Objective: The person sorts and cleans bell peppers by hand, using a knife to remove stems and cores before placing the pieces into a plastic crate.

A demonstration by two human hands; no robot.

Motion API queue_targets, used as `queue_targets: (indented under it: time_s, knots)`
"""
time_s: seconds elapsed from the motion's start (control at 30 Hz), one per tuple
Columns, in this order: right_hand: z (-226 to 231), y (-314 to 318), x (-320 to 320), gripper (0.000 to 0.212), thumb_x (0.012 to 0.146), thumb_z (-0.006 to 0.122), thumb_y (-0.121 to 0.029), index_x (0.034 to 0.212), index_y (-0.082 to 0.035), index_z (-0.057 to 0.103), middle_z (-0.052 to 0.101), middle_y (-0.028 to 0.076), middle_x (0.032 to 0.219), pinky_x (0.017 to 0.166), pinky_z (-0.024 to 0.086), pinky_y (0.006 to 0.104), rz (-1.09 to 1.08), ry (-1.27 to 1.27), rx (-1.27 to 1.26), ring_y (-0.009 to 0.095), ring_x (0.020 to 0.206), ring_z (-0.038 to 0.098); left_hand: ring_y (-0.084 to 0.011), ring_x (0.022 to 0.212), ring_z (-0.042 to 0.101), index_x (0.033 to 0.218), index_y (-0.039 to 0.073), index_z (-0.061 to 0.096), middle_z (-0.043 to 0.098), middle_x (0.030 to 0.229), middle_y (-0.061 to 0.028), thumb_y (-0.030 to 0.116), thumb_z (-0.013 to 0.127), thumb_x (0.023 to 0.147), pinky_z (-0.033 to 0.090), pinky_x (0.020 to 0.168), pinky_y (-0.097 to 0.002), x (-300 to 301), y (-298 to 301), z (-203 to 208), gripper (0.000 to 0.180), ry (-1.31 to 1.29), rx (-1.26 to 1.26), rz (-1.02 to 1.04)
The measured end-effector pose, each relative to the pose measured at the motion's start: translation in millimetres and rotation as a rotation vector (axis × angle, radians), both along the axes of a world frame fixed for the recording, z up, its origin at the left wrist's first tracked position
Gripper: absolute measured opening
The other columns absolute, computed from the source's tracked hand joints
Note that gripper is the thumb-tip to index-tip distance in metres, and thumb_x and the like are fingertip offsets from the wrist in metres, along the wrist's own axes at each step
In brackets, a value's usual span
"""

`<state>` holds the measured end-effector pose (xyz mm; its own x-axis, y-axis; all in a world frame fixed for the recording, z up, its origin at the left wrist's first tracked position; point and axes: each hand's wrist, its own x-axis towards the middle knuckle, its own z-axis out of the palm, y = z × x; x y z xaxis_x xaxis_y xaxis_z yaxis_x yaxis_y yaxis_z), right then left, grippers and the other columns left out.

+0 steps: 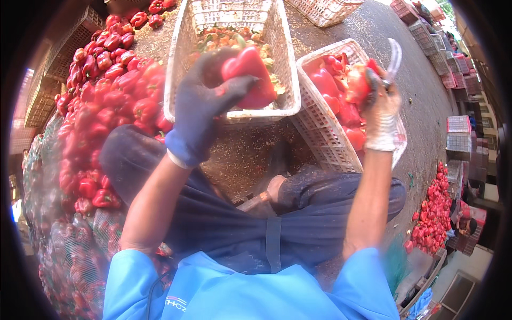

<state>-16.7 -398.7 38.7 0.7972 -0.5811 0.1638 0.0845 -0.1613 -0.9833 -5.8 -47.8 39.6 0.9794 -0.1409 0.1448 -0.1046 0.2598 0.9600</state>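
Observation:
My left hand, in a dark blue-grey glove, is closed round a red bell pepper. It holds the pepper above the near part of a white plastic crate with pepper cores and trimmings inside. My right hand, in a pale glove with dark fingers, grips a knife with a curved, pale blade pointing up and away. Against its fingertips is a cut red pepper piece; whether they hold it too, I cannot tell. Below lies a second white crate containing red pepper pieces.
Whole red bell peppers are heaped to my left, beside filled mesh sacks. Another white crate stands at the far side. On the right are a second pepper pile and stacked crates. My crossed legs lie beneath my arms.

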Motion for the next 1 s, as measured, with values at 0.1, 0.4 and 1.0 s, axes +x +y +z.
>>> queue_targets:
  time_s: [0.1,0.4,1.0]
  knots:
    - [22.2,-31.4,-17.8,0.047,0.096,0.086,-0.025,0.134,-0.001,0.071,0.075,0.006,0.118,0.085,0.06,0.0284,-0.162,0.218,-0.497,0.013,0.097,0.073,-0.0191,0.118,0.069,0.142,-0.006,0.059,0.071,0.128,-0.0129,0.012,0.083,0.091,0.056,0.105,-0.0346,2.2,-1.1,0.5,0.059,0.095,0.046,-0.055]
    - [-31.8,-34.1,-33.5,0.039,0.1,0.081,-0.039,0.12,-0.007,0.074,0.07,-0.001,0.081,0.044,0.036,0.0197,-0.002,0.435,-0.074,0.002,0.052,0.048,-0.0222,0.122,0.069,0.15,0.002,0.054,0.067,0.139,-0.0156,0.014,0.087,0.085,0.057,0.108,-0.0383,-4.1,5.9,-10.5,0.074,-0.065,0.35,-0.01]
    - [2.5,167.0,-11.8,0.039,0.101,0.079,-0.019,0.131,0.002,0.066,0.075,0.008,0.111,0.085,0.061,0.0308,0.928,0.209,0.204,0.016,0.099,0.073,-0.0363,0.108,0.074,0.141,0.011,0.059,0.073,0.121,-0.014,0.018,0.09,0.076,0.062,0.086,-0.0458,-8.8,7.3,-29.0,0.072,-0.552,0.775,0.063]
